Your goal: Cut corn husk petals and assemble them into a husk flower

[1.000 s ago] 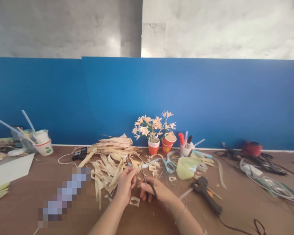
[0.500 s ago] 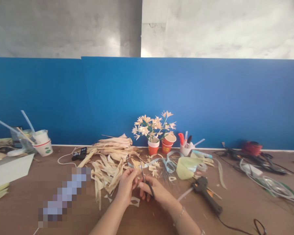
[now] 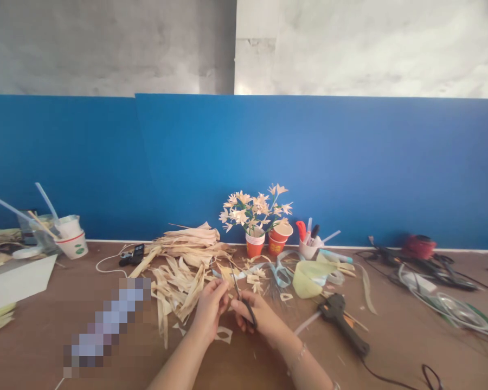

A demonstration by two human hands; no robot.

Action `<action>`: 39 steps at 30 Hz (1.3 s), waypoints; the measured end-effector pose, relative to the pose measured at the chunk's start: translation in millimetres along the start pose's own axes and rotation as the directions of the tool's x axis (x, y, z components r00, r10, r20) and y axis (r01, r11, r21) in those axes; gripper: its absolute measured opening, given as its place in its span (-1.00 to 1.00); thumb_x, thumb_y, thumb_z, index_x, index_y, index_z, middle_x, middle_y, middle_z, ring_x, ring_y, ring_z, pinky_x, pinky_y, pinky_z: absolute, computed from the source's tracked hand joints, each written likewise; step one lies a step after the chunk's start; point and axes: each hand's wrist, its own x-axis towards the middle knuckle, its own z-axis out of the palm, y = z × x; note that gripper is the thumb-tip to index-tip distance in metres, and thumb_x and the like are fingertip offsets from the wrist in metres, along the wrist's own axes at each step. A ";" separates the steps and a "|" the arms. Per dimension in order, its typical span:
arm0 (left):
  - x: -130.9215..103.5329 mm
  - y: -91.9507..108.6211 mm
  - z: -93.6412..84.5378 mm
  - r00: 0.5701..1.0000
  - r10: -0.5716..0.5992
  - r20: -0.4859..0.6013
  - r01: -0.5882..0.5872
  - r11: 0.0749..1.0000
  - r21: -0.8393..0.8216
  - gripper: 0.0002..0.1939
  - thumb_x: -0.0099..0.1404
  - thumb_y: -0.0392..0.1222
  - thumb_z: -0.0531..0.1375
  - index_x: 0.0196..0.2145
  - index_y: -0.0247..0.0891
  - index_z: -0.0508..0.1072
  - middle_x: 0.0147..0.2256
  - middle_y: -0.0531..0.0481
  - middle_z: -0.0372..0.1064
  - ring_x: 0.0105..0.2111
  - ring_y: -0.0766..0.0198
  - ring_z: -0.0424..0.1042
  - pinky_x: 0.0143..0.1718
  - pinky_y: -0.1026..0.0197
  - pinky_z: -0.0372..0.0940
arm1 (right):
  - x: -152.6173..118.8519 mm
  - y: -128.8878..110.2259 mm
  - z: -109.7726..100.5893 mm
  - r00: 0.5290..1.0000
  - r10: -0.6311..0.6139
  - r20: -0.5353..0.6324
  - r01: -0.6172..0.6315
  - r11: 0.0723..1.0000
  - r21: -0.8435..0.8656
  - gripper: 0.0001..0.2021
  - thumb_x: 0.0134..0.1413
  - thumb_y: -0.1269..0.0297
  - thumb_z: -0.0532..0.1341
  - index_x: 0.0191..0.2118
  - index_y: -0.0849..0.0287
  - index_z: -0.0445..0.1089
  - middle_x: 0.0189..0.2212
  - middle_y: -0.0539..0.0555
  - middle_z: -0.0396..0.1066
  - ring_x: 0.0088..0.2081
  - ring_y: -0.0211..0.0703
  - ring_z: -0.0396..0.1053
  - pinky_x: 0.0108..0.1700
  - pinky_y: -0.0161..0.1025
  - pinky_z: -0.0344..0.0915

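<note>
My right hand [image 3: 254,314] grips dark-handled scissors [image 3: 248,313], their blades pointing up and away from me. Close on the left, my left hand [image 3: 210,304] is closed in a pinch on a small pale-yellow piece of dried husk [image 3: 228,272], which rises above the fingertips beside the blades. Whether the blades touch it I cannot tell. Dried corn husks [image 3: 183,284] lie in a loose heap left of my hands. Small cut husk flowers [image 3: 255,280] lie just beyond the scissors. A white cut-out scrap [image 3: 224,335] rests below my left hand.
Husk flowers on stems [image 3: 248,208] stand in red paper cups [image 3: 255,248] at the back. To the right are a glue gun [image 3: 344,324], yellow-green ribbon [image 3: 309,279] and a pen cup [image 3: 308,250]. Cables [image 3: 459,311] lie far right; a white cup [image 3: 73,245] stands left.
The scissors and my right hand have shifted very slightly, with the blades tilting a little to the left. My left hand stays almost still.
</note>
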 end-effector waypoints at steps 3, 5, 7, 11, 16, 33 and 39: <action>0.4 0.9 -0.4 1.000 0.006 -0.003 -0.006 1.000 -0.005 -0.63 -0.11 0.03 0.36 -0.52 -0.27 0.32 -0.71 0.23 0.11 -0.69 0.50 0.04 -0.66 0.41 -0.14 | 0.6 -0.5 -0.7 1.000 0.005 -0.001 -0.005 1.000 -0.002 -0.44 -0.18 -0.27 0.25 -0.36 0.20 0.27 -0.70 -0.13 0.24 -0.70 -0.40 0.10 -0.68 -0.41 -0.10; 0.8 1.5 -0.9 1.000 0.010 -0.007 -0.010 1.000 -0.004 -0.63 -0.12 0.01 0.36 -0.52 -0.28 0.33 -0.69 0.21 0.14 -0.69 0.51 0.05 -0.66 0.41 -0.14 | 0.6 -1.2 -1.5 1.000 0.020 0.004 -0.020 1.000 -0.001 -0.43 -0.22 -0.29 0.25 -0.36 0.20 0.27 -0.71 -0.13 0.24 -0.71 -0.41 0.08 -0.68 -0.41 -0.13; 1.4 2.0 -1.7 1.000 0.005 -0.003 -0.005 1.000 -0.004 -0.64 -0.12 0.00 0.36 -0.52 -0.28 0.33 -0.66 0.21 0.15 -0.68 0.51 0.06 -0.66 0.41 -0.13 | 0.0 -2.3 -2.3 1.000 0.028 0.006 -0.028 1.000 0.000 -0.43 -0.22 -0.29 0.26 -0.38 0.19 0.26 -0.71 -0.13 0.23 -0.71 -0.42 0.07 -0.69 -0.41 -0.15; 2.6 3.5 -3.1 1.000 0.000 0.015 0.000 1.000 -0.011 -0.64 -0.13 -0.02 0.36 -0.52 -0.27 0.31 -0.63 0.20 0.17 -0.68 0.52 0.06 -0.68 0.41 -0.16 | -2.2 -5.1 -3.5 1.000 0.029 0.004 -0.029 1.000 0.010 -0.47 -0.22 -0.26 0.28 -0.42 0.18 0.25 -0.72 -0.14 0.21 -0.71 -0.43 0.06 -0.67 -0.41 -0.17; 1.8 8.0 -4.0 0.999 -0.005 0.043 0.005 1.000 -0.001 -0.66 -0.11 -0.04 0.35 -0.51 -0.28 0.32 -0.58 0.19 0.19 -0.67 0.53 0.09 -0.69 0.41 -0.17 | -3.5 -7.5 -6.0 0.999 0.024 0.024 -0.024 1.000 0.018 -0.48 -0.23 -0.23 0.30 -0.45 0.17 0.25 -0.75 -0.15 0.19 -0.71 -0.42 0.04 -0.65 -0.40 -0.11; 3.6 3.0 -4.6 1.000 0.000 0.000 0.000 0.999 -0.036 -0.63 -0.14 -0.02 0.38 -0.48 -0.31 0.38 -0.57 0.17 0.24 -0.67 0.53 0.12 -0.69 0.42 -0.14 | -1.7 -3.0 -4.4 0.998 -0.008 0.057 0.008 1.000 0.000 -0.53 -0.14 -0.18 0.27 -0.37 0.18 0.26 -0.67 -0.10 0.30 -0.65 -0.35 0.21 -0.64 -0.42 0.01; 1.1 0.9 -0.2 0.999 -0.040 0.015 0.041 0.995 -0.095 -0.59 -0.17 -0.01 0.42 -0.51 -0.29 0.34 -0.66 0.23 0.13 -0.69 0.53 0.09 -0.69 0.43 -0.11 | -0.8 -0.4 -2.1 0.999 0.003 0.038 -0.003 1.000 0.000 -0.52 -0.14 -0.18 0.28 -0.34 0.19 0.27 -0.68 -0.12 0.29 -0.67 -0.37 0.20 -0.66 -0.43 0.00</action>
